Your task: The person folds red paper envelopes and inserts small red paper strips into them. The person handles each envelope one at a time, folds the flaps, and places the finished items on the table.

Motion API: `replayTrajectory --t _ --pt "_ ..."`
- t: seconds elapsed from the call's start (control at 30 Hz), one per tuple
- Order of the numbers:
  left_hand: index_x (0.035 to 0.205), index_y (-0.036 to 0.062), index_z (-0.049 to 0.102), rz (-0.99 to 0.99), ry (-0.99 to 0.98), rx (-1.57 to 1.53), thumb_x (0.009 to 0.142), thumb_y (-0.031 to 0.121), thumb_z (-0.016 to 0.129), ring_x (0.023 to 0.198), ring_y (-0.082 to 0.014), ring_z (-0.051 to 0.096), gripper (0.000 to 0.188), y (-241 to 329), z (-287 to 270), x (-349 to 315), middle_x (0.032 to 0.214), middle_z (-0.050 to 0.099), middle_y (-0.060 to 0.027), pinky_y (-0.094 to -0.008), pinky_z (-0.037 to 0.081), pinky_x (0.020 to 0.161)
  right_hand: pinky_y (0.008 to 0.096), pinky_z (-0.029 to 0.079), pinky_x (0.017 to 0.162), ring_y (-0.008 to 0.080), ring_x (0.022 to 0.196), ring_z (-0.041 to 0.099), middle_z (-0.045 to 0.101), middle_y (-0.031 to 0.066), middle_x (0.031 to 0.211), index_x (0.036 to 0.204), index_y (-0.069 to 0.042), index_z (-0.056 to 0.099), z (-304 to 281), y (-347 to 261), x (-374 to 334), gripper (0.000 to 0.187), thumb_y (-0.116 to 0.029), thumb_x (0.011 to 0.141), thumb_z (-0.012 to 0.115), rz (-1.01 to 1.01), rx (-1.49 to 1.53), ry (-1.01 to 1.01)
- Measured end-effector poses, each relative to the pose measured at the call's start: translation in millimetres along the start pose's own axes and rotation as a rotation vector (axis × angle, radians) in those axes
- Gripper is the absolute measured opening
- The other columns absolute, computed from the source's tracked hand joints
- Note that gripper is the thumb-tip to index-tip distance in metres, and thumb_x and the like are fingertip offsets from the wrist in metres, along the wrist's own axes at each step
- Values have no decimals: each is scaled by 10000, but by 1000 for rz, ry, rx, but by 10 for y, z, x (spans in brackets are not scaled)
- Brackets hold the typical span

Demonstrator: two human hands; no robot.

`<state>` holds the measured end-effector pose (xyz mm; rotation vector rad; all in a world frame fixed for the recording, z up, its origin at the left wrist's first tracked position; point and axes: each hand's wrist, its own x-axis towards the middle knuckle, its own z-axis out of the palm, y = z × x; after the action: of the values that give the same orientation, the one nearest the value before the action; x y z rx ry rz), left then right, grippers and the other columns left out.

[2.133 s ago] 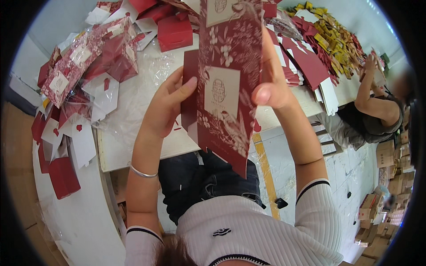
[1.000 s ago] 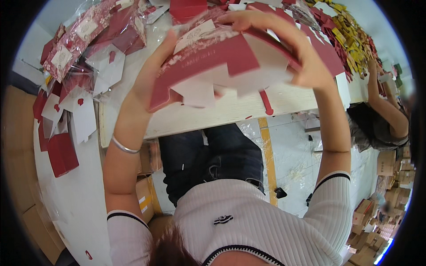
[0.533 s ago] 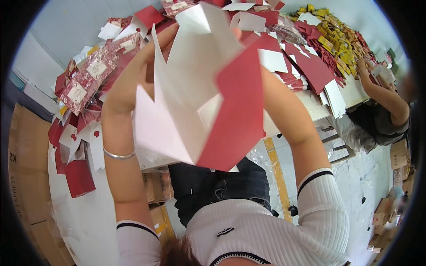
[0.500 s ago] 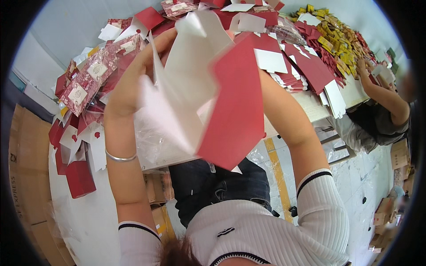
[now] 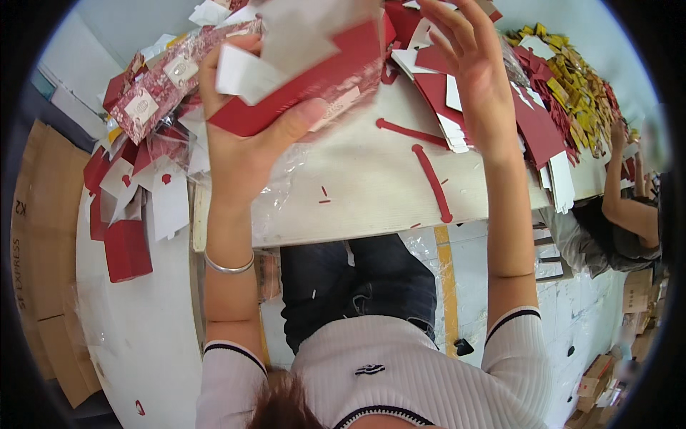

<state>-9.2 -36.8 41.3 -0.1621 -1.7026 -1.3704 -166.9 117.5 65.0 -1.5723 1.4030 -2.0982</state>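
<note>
one red box (image 5: 314,79), edges seemingly open, left grip (image 5: 246,159) clamped on it, right grip (image 5: 480,80) spread, room between

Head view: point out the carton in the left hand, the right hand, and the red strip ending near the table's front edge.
Carton (image 5: 321,76): head view, on its red side panel.
Right hand (image 5: 484,80): head view, mid-hand below the fingers.
Red strip (image 5: 431,181): head view, midway along its length.
</note>
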Motion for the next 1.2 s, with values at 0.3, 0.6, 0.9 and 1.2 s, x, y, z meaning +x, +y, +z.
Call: replayTrajectory --t 0.3,0.6,0.9,1.2 --pt "1141 44 299 46 -34 -156 768 82 558 1059 -177 386 456 -190 223 -341 1196 372 -150 -318 325 908 360 253 995 221 1150 357 346 120 1185 1301 -53 286 321 328 -443 596 -171 797 582 -220 -154 6" --pt "1159 28 330 -152 164 -9 726 -103 537 1006 -176 478 498 -338 373 -636 1068 513 -136 -290 381 888 300 320 960 186 1113 432 457 102 1157 1156 -16 410 639 674 -818 469 125 709 425 54 12 449" --pt "1328 30 241 -346 -1 -318 847 118 429 1164 -185 371 525 -358 215 -720 1281 374 -122 -304 268 986 289 346 931 182 1112 431 476 108 1159 1125 -29 404 648 580 -892 452 147 709 383 80 111 483" --pt "1293 37 315 -378 -21 -283 744 -38 448 1105 -169 421 570 -380 88 -800 1245 403 -120 -285 329 941 332 265 1003 234 1168 399 446 152 1187 1125 -7 398 602 633 -958 451 149 704 432 -22 156 280"
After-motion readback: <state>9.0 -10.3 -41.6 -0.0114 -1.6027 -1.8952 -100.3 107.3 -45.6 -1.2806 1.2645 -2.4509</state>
